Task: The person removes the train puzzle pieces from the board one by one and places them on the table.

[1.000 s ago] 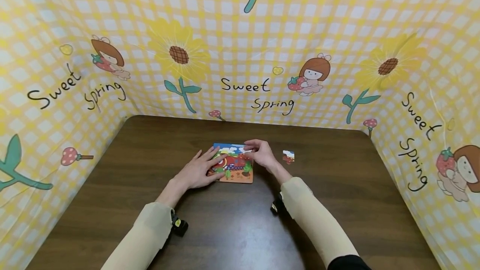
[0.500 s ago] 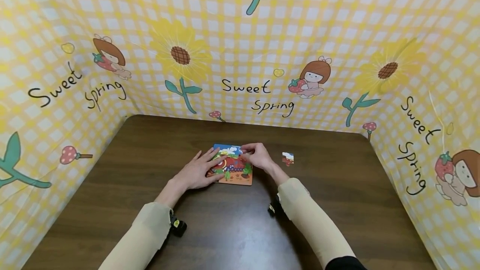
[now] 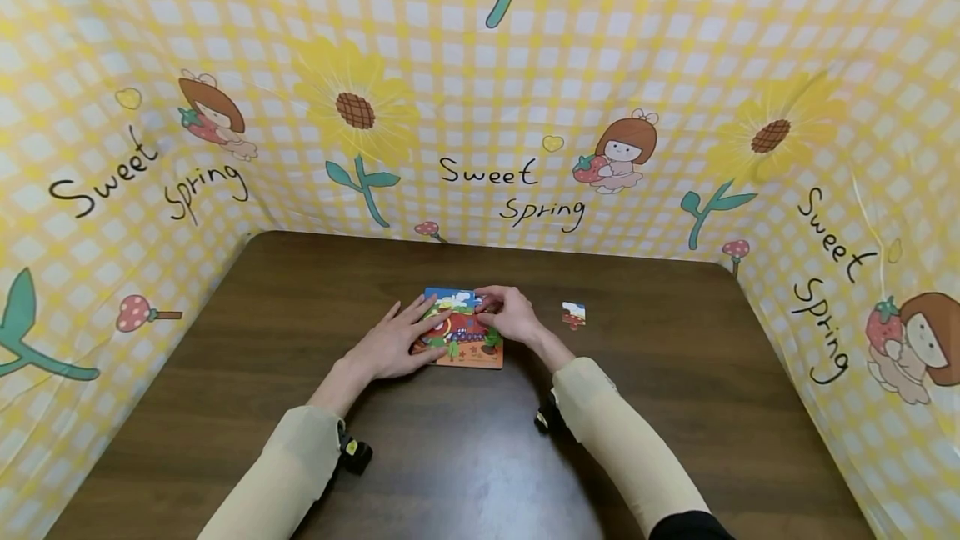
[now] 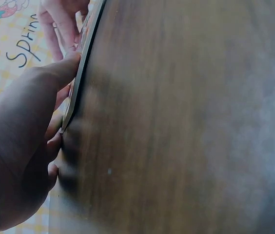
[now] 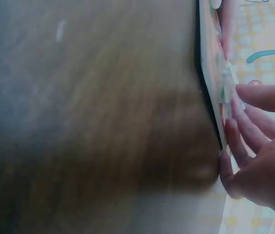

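Note:
A small jigsaw puzzle (image 3: 474, 357) with a red picture, blue sky and orange ground lies flat on the table. My left hand (image 3: 392, 343) rests on its left side, fingers spread over the picture. At the upper right corner, my right hand (image 3: 513, 315) pinches a puzzle piece (image 5: 232, 78) between thumb and fingers. In the right wrist view that piece stands tilted close over the board, and the other fingertips reach the board's edge. My right hand covers the corner beneath it. To the right, a loose puzzle piece (image 3: 573, 313) with sky and red parts lies on the table.
The brown wooden table (image 3: 450, 457) is bounded at the back and sides by a yellow checked cloth (image 3: 480, 107) with printed flowers and lettering. Each wrist carries a small black camera, such as the left camera (image 3: 356, 454).
My right hand has shifted slightly left over the upper right of the puzzle, and its fingers have turned with the piece. The left hand and the loose piece have stayed put.

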Motion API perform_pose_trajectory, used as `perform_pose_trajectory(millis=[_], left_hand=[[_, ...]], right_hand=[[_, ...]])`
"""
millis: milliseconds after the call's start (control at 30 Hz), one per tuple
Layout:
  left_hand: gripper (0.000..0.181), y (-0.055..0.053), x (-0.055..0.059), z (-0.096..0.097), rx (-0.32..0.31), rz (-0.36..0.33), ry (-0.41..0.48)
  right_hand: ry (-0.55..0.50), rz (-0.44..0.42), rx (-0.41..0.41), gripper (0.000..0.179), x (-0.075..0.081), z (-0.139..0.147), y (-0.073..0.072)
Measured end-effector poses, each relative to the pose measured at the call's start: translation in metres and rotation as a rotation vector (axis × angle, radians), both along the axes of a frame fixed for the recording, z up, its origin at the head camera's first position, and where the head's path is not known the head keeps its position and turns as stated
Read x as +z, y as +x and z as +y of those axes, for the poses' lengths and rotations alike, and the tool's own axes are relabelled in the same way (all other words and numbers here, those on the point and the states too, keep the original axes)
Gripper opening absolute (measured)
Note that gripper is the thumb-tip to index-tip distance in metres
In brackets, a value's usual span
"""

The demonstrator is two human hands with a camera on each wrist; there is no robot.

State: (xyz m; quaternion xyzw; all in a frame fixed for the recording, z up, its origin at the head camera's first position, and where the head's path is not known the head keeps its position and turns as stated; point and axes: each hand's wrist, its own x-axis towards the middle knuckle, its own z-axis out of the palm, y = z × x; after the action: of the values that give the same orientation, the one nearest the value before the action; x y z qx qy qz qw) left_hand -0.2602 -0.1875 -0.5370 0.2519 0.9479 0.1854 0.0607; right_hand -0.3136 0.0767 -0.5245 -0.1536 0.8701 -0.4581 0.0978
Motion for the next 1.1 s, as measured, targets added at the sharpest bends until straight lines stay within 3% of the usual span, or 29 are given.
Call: perform_pose_trajectory(millis=[367, 567, 800, 1100], left_hand=[[0.073, 0.000, -0.002, 0.000, -0.003, 0.011, -0.005], [0.073, 0.000, -0.002, -0.001, -0.006, 0.009, -0.011], [0.073, 0.000, -0.002, -0.002, -0.007, 0.003, 0.000], [0.074, -0.001, -0.002, -0.001, 0.004, 0.002, -0.006]], right_hand=[[0.064, 0.172, -0.004, 0.044, -0.008, -0.009, 0.003], [0.058, 0.168, -0.018, 0.048, -0.007, -0.010, 0.001], [0.004, 0.106, -0.020, 0.055, -0.007, -0.009, -0.001], [-0.029, 0.152, 0.001, 0.055, -0.006, -0.013, 0.005]])
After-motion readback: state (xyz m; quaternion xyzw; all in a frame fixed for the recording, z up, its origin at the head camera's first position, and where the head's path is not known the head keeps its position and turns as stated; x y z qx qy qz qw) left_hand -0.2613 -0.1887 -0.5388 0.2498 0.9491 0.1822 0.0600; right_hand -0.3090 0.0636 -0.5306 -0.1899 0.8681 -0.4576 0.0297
